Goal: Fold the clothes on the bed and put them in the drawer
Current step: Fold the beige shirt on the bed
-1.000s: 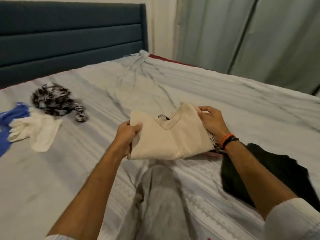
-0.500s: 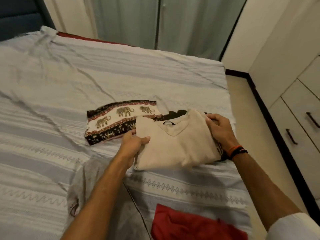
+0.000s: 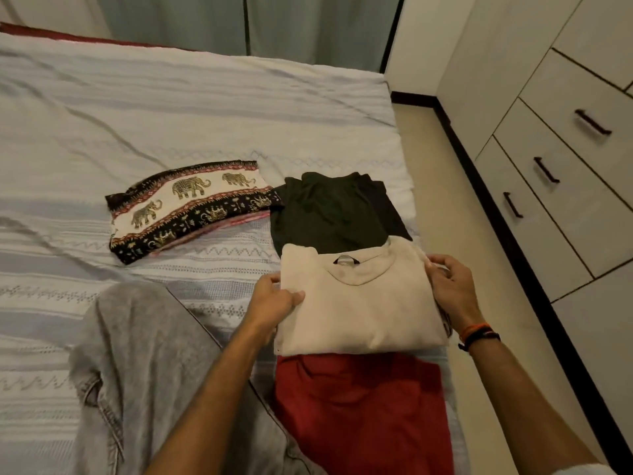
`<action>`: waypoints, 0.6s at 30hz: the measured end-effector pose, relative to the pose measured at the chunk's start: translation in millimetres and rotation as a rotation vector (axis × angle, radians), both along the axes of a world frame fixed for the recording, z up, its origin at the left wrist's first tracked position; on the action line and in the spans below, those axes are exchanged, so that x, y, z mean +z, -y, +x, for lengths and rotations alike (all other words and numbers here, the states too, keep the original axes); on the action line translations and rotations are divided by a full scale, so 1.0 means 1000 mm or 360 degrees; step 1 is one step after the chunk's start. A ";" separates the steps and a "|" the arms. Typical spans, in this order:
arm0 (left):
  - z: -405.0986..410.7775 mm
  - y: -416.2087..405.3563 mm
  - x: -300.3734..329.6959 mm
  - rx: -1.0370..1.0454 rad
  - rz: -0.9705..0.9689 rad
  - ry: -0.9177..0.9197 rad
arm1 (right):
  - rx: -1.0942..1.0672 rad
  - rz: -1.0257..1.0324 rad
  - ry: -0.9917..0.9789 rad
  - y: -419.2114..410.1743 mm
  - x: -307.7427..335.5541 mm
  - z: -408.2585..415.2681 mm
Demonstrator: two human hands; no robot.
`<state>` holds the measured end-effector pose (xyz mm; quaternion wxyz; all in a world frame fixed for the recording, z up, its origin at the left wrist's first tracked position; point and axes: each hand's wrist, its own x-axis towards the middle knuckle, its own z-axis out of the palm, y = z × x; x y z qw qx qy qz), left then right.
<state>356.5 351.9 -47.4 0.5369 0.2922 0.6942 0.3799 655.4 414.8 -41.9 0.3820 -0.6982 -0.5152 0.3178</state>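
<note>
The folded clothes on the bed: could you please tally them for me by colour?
Beige: 1, the folded shirt held by the left hand and right hand
Dark green-black: 1, the dark garment
Red: 1, the red garment
Elephant print: 1, the patterned cloth
Total: 4

Dim, warm indoor light; soft shadows; slight blur; wide-angle bending at edges

left hand (image 3: 274, 305), right hand (image 3: 452, 289), each in a pinching grip
</note>
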 end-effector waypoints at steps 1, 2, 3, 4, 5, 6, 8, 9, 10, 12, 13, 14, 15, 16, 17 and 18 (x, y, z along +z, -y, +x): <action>0.003 0.004 -0.007 -0.0081 -0.0048 -0.0136 | -0.0006 -0.0155 0.0047 0.006 -0.007 0.005; 0.003 0.006 -0.015 -0.0173 -0.0104 -0.0281 | 0.0032 -0.0338 0.0141 0.010 -0.014 0.008; 0.003 0.009 -0.022 -0.0224 -0.0152 -0.0419 | 0.0084 -0.0488 0.0284 0.014 -0.020 0.008; 0.007 0.013 -0.023 -0.0224 -0.0150 -0.0538 | 0.0108 -0.0527 0.0477 0.020 -0.023 0.009; 0.008 0.016 -0.024 -0.0189 -0.0100 -0.0696 | 0.0083 -0.0428 0.0698 0.023 -0.024 0.007; 0.012 0.018 -0.024 -0.0139 0.0037 -0.0909 | 0.0047 -0.0208 0.0900 0.027 -0.023 0.005; 0.020 0.020 -0.020 -0.0184 0.0439 -0.1300 | 0.0158 0.0316 0.1096 0.034 -0.018 -0.006; 0.025 0.019 -0.019 -0.0265 0.0628 -0.1397 | 0.0301 0.0445 0.1050 0.036 -0.016 -0.013; 0.031 0.017 -0.022 -0.0417 0.0687 -0.1452 | 0.0469 0.0466 0.1000 0.039 -0.016 -0.022; 0.043 0.014 -0.031 -0.0727 0.0669 -0.1606 | 0.0774 0.0363 0.1113 0.041 -0.028 -0.033; 0.047 0.011 -0.038 -0.0857 0.0626 -0.1701 | 0.0881 0.0281 0.1211 0.041 -0.038 -0.037; 0.050 0.010 -0.044 -0.0950 0.0570 -0.1785 | 0.0944 0.0183 0.1267 0.041 -0.048 -0.039; 0.050 0.009 -0.051 -0.1008 0.0512 -0.1828 | 0.0961 0.0092 0.1280 0.042 -0.058 -0.039; 0.049 0.009 -0.058 -0.1039 0.0457 -0.1839 | 0.0948 0.0043 0.1269 0.043 -0.066 -0.038; 0.046 0.010 -0.063 -0.1041 0.0418 -0.1835 | 0.0932 0.0030 0.1257 0.042 -0.070 -0.037; 0.044 0.010 -0.069 -0.1038 0.0405 -0.1822 | 0.0923 0.0021 0.1253 0.042 -0.074 -0.036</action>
